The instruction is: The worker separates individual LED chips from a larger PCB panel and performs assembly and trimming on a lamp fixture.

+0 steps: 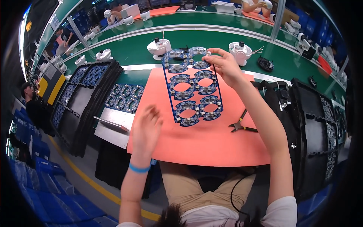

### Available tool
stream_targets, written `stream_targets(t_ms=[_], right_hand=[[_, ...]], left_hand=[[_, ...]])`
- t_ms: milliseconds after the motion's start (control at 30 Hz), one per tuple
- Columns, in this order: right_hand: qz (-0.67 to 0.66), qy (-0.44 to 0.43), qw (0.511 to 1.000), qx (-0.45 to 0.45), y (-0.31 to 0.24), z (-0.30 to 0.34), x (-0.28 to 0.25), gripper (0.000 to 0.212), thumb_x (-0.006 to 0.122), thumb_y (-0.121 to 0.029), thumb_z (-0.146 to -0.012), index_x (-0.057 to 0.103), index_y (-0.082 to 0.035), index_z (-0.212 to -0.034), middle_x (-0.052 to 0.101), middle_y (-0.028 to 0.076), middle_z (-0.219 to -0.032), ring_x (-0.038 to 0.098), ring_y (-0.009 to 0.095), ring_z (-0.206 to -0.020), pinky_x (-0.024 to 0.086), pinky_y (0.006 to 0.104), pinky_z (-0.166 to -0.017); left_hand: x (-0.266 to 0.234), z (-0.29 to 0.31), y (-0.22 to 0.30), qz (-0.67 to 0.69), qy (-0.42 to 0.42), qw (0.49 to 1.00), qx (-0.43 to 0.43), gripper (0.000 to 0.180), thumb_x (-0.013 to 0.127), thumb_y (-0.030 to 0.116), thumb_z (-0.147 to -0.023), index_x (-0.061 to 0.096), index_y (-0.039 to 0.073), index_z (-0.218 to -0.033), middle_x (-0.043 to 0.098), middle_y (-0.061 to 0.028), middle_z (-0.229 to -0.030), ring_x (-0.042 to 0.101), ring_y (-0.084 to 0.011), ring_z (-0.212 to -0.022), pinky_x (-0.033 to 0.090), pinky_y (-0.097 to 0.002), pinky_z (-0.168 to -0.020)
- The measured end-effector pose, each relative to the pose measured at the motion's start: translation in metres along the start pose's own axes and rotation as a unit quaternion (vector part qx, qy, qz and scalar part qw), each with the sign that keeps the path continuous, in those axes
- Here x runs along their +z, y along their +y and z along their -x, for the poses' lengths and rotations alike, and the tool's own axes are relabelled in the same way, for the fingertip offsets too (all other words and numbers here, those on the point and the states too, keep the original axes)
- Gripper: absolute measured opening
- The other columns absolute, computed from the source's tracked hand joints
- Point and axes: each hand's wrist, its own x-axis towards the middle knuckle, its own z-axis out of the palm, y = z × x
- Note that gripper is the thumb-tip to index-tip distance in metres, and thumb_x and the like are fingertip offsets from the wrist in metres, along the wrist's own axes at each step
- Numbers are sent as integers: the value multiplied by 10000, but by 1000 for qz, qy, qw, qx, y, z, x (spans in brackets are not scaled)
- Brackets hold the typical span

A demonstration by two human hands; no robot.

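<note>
A blue circuit board panel [194, 82] with several ring-shaped boards in two columns hangs tilted above the salmon-coloured mat [170, 145]. My right hand [223, 65] pinches the panel's far right corner between thumb and fingers. To the left of the panel, and apart from it, my left hand [147, 130] is raised over the mat's left side. Its fingers are loosely extended, slightly blurred, with nothing seen in them. A blue band [139, 168] circles my left wrist. Cutting pliers [237, 125] with yellow-and-black handles lie on the mat, right of the panel.
More board panels [124, 97] lie at left, beyond a metal plate fixture [112, 130]. Black trays [81, 109] with boards stand far left; another black tray [315, 128] holds small parts at right. White camera housings [159, 48] line the green bench [204, 36]. Other people work across it.
</note>
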Motion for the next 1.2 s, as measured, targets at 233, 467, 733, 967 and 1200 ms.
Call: stream_targets(t_ms=[233,467,733,967,1200], right_hand=[[49,43,998,2,27,6,-11,384,669,-120,-886,511,-4,-1216,662,159,-1073,640,149,-865,512,244,-756],[425,51,833,-350,33,44,0,199,646,-154,-851,631,-32,-1007,637,140,-1008,610,326,-953,481,404,-845],[515,-89,711,-470,57,71,23,151,712,-186,-772,664,-85,-873,655,25,-895,633,201,-859,501,341,-762],[524,-101,705,-468,68,70,8,193,722,-98,-759,671,-81,-944,682,40,-896,665,201,-824,530,338,-706],[466,-68,832,-295,68,70,6,145,730,-87,-748,628,-72,-851,671,40,-882,662,226,-817,526,337,-710]], left_hand=[[55,-81,-62,108,-278,933,-202,559,303,432,-1004,368,70,-1425,457,-184,-1392,516,-377,-1218,457,-618,-961],[55,-90,-61,79,-311,930,-178,612,266,480,-996,379,50,-1416,498,-188,-1344,543,-379,-1181,476,-557,-968],[22,-118,-69,46,-276,951,-135,592,253,466,-1004,423,32,-1368,544,-203,-1291,590,-332,-1111,533,-433,-917],[40,-115,-81,47,-260,945,-195,797,237,629,-962,291,5,-1456,428,-277,-1398,477,-403,-1256,425,-508,-1045],[56,-108,-83,35,-239,948,-209,722,197,577,-967,399,28,-1391,529,-228,-1301,540,-345,-1195,478,-445,-998]])
